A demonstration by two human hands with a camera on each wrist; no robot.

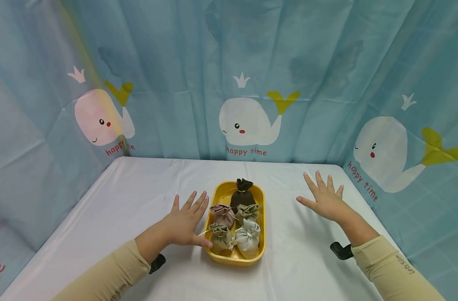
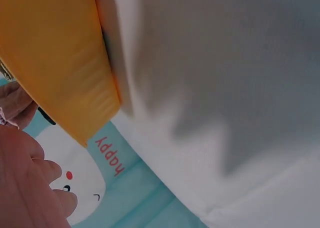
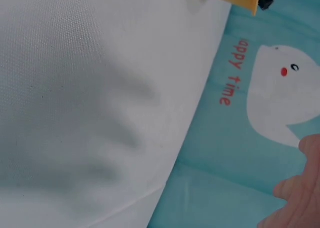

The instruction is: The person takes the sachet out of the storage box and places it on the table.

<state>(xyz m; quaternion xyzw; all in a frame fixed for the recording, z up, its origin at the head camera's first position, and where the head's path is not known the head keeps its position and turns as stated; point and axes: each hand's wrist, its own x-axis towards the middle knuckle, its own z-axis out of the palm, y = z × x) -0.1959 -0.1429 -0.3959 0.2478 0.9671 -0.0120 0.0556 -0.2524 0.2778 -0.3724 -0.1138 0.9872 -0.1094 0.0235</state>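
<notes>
A yellow tray (image 1: 234,262) stands mid-table and holds small tied cloth pouches: a dark brown pouch (image 1: 241,200) at the back, a pink pouch (image 1: 223,216) and a green pouch (image 1: 248,212) in the middle, an olive pouch (image 1: 220,239) and a white pouch (image 1: 247,241) in front. My left hand (image 1: 184,222) hovers by the tray's left side, fingers spread; its thumb overlaps the rim in the head view, and contact cannot be told. Well right of the tray, my right hand (image 1: 326,202) is raised above the cloth with fingers spread, holding nothing.
A white cloth (image 1: 138,200) covers the table. Blue curtains (image 1: 183,121) printed with whales hang behind it and at both sides. A black wrist device (image 1: 341,251) sticks out below the right sleeve, and a similar dark piece (image 1: 158,263) below the left.
</notes>
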